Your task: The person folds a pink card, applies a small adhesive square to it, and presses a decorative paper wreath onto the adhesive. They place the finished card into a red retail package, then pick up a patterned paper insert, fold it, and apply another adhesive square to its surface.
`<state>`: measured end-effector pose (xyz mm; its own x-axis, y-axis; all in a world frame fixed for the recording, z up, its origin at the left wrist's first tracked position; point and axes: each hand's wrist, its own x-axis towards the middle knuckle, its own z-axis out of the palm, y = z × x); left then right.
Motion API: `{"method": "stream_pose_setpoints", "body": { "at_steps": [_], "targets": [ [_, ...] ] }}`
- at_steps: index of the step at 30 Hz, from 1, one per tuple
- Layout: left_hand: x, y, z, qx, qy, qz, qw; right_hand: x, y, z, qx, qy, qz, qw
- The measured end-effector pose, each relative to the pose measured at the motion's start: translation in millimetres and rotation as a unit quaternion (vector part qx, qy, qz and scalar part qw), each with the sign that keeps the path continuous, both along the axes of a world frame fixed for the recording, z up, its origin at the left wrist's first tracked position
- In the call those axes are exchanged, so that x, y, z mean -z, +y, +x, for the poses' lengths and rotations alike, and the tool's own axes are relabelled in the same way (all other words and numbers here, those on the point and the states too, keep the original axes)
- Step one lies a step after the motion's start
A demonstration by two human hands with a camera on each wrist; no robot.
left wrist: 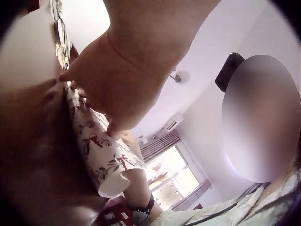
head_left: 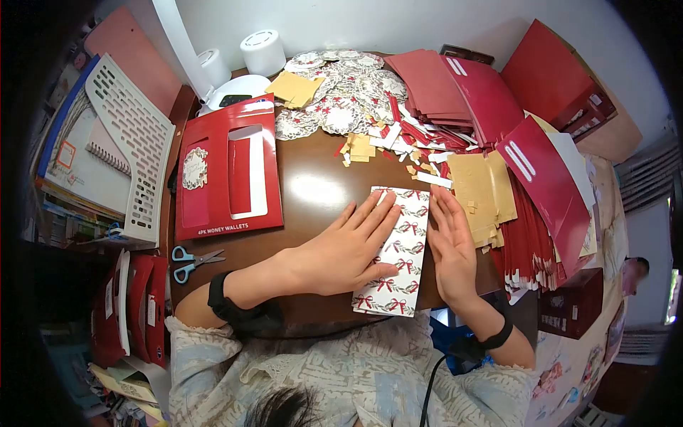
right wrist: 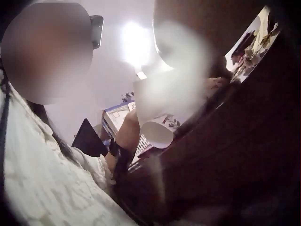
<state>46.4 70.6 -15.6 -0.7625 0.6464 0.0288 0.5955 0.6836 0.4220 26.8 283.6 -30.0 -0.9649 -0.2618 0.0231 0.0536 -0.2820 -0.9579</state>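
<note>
A long white folded paper [head_left: 404, 249] printed with red bows and green sprigs lies on the brown table in front of the person. The left hand [head_left: 348, 249] rests flat across its left part, fingers extended and thumb on the print. Along its right edge stands the right hand [head_left: 452, 249], fingers straight, palm turned toward the paper. In the left wrist view the left hand [left wrist: 117, 80] lies on the printed paper [left wrist: 101, 141], whose near end curves. The right wrist view shows the paper's curled end [right wrist: 157, 134]; a pale blur hides much there.
Blue-handled scissors [head_left: 191, 264] and a red money wallet pack [head_left: 228, 171] lie at left. Behind are round floral cutouts [head_left: 341, 92] and paper scraps [head_left: 361, 148]. At right are tan cards [head_left: 473, 188] and stacked red envelopes [head_left: 526, 235]. A lamp [head_left: 231, 91] stands at the back.
</note>
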Motion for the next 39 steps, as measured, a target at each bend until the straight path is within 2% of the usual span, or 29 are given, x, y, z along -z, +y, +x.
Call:
{"method": "stream_pose_setpoints", "body": {
  "at_steps": [1, 2, 3, 4, 5, 7, 8, 11, 15, 17, 21, 23, 29, 39],
  "targets": [
    [0.4, 1.4, 0.9, -0.005, 0.0, -0.018, 1.0, -1.4, 2.8, -2.0, 0.0, 0.0, 0.0, 1.0],
    [0.9, 2.3, 1.7, -0.011, 0.001, -0.036, 0.999, -2.4, 7.6, -4.7, -0.023, 0.071, 0.149, 0.986],
    [1.2, 2.9, 2.1, -0.011, 0.001, -0.036, 0.999, -3.5, 10.3, -6.1, -0.044, 0.14, 0.293, 0.945],
    [1.5, 3.5, 2.2, -0.012, 0.01, -0.043, 0.999, -5.2, 9.9, -5.5, -0.058, 0.234, 0.415, 0.878],
    [2.0, 4.0, 2.5, -0.014, 0.019, -0.051, 0.998, -6.8, 6.8, -3.9, -0.057, 0.234, 0.415, 0.877],
    [6.3, 3.8, 3.1, -0.013, 0.029, -0.064, 0.997, -8.8, -4.3, 0.7, -0.076, 0.376, 0.505, 0.774],
    [8.3, 3.4, 3.2, -0.014, 0.04, -0.077, 0.996, -7.7, -7.6, 2.5, -0.094, 0.387, 0.526, 0.751],
    [10.3, 2.8, 3.1, -0.003, 0.06, -0.133, 0.989, 0.1, -11.5, 3.6, -0.106, 0.388, 0.558, 0.726],
    [4.0, -6.0, -2.9, 0.012, 0.036, -0.068, 0.997, 2.0, -8.4, 2.5, -0.112, 0.395, 0.553, 0.725],
    [-3.1, -10.1, -3.8, 0.036, -0.005, 0.006, 0.999, 4.0, -6.7, 2.5, -0.116, 0.396, 0.554, 0.723],
    [-2.3, -10.7, -0.6, 0.032, 0.014, -0.036, 0.999, 0.8, -11.6, 4.6, -0.11, 0.39, 0.577, 0.709],
    [1.2, -9.3, 0.3, 0.027, 0.027, -0.042, 0.998, -4.1, -15.3, 5.8, -0.106, 0.391, 0.614, 0.678],
    [7.8, -8.1, 2.9, 0.019, 0.043, -0.064, 0.997, -6.7, -19.8, 9.3, -0.103, 0.389, 0.631, 0.663],
    [6.9, -8.0, 0.0, 0.019, 0.031, -0.062, 0.997, 2.5, -19.5, 7.3, -0.132, 0.381, 0.6, 0.692]
  ]
}}
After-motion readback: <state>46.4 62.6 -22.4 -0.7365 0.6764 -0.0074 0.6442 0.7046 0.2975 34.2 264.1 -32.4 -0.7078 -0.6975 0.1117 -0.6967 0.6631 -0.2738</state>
